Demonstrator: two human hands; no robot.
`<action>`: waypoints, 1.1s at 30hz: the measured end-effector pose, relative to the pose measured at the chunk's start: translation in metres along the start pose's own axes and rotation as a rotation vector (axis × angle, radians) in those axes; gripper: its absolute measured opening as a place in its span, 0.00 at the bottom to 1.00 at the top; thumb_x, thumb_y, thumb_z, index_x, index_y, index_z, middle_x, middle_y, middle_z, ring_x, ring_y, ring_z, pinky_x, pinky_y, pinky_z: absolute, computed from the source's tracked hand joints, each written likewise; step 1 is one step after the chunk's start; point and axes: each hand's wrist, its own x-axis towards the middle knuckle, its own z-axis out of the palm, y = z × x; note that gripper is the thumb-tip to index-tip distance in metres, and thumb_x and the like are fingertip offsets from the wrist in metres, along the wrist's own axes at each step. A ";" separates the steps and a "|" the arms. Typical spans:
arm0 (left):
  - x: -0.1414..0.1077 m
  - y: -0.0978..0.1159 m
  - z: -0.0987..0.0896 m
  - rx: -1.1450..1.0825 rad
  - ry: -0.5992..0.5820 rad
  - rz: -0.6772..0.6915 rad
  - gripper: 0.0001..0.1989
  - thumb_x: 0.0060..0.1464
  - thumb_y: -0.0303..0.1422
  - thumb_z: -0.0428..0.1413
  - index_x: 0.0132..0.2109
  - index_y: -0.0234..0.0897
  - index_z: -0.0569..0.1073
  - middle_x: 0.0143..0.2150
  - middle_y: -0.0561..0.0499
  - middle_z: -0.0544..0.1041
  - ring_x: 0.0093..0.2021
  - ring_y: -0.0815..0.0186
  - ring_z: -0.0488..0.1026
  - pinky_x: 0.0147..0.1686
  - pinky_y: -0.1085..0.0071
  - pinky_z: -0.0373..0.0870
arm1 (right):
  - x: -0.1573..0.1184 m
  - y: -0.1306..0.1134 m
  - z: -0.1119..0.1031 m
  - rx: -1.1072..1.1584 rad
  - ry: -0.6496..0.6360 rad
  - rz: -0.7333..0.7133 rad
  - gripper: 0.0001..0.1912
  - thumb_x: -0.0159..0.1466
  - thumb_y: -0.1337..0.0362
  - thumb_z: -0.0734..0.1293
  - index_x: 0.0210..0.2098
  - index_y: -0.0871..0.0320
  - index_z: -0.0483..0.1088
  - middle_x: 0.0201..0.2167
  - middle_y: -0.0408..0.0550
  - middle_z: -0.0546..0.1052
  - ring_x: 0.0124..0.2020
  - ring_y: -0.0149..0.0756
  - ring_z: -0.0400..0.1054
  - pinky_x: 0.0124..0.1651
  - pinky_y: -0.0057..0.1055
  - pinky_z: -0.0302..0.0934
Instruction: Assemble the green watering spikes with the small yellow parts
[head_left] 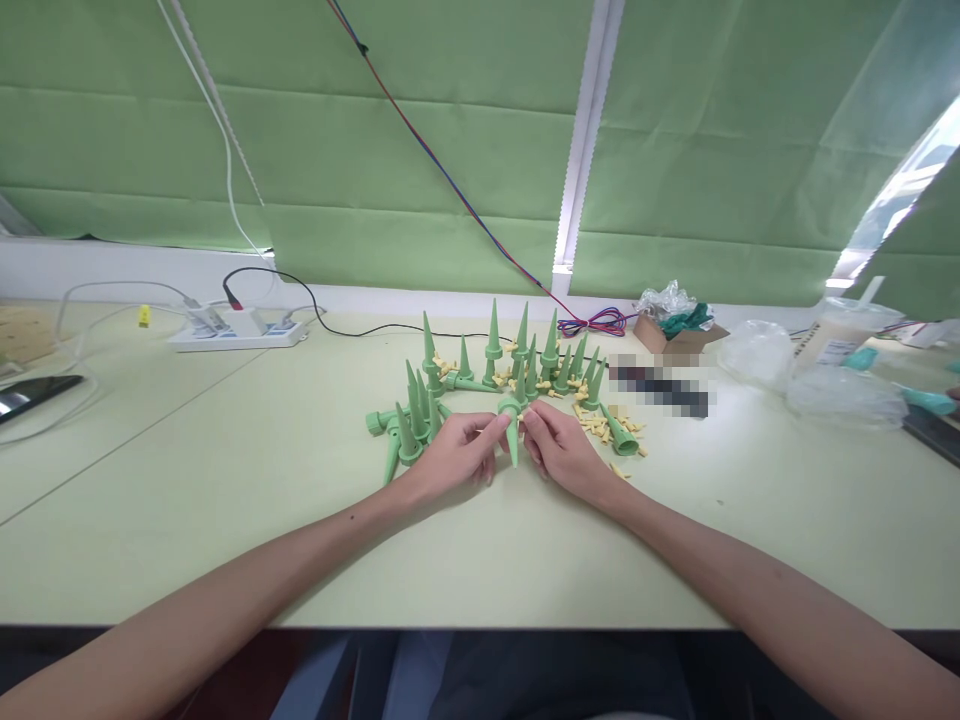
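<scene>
Mostly hidden, a yellow peg (523, 418) sits pinched in the right hand (556, 440); the left hand (466, 445) pinches and partly covers a green conical spike (513, 438) between them, long axis far-to-near, tip pointing near.

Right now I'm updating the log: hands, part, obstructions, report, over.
Left hand holding a green cone. Right hand at its collar, grip unclear. Loose yellow pieces beside right hand; standing green cones beyond.

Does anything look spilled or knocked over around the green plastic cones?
Small yellow plastic pieces lie strewn beyond the right hand, looking spilled rather than gathered. Beside them, a hollow green plastic cone lies on its side; that looks odd because most others stand upright.
</scene>
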 end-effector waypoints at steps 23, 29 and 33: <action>-0.004 0.003 0.000 0.085 -0.010 0.048 0.19 0.60 0.47 0.53 0.31 0.36 0.68 0.17 0.56 0.68 0.18 0.70 0.66 0.20 0.75 0.61 | 0.000 0.003 0.001 0.146 -0.037 0.024 0.26 0.70 0.44 0.52 0.25 0.54 0.57 0.14 0.37 0.60 0.14 0.28 0.55 0.20 0.28 0.52; -0.004 0.004 0.000 0.109 0.000 0.080 0.19 0.60 0.47 0.52 0.31 0.36 0.68 0.18 0.57 0.67 0.19 0.70 0.66 0.21 0.75 0.61 | 0.001 0.004 0.001 0.177 -0.029 0.018 0.27 0.71 0.45 0.53 0.23 0.56 0.58 0.13 0.37 0.60 0.13 0.27 0.55 0.20 0.26 0.53; -0.004 0.005 0.000 0.119 0.005 0.116 0.18 0.61 0.45 0.53 0.30 0.36 0.67 0.19 0.58 0.65 0.19 0.72 0.65 0.21 0.76 0.61 | 0.001 0.005 0.001 0.224 -0.038 0.027 0.27 0.71 0.46 0.53 0.23 0.56 0.59 0.12 0.37 0.61 0.12 0.26 0.55 0.18 0.25 0.53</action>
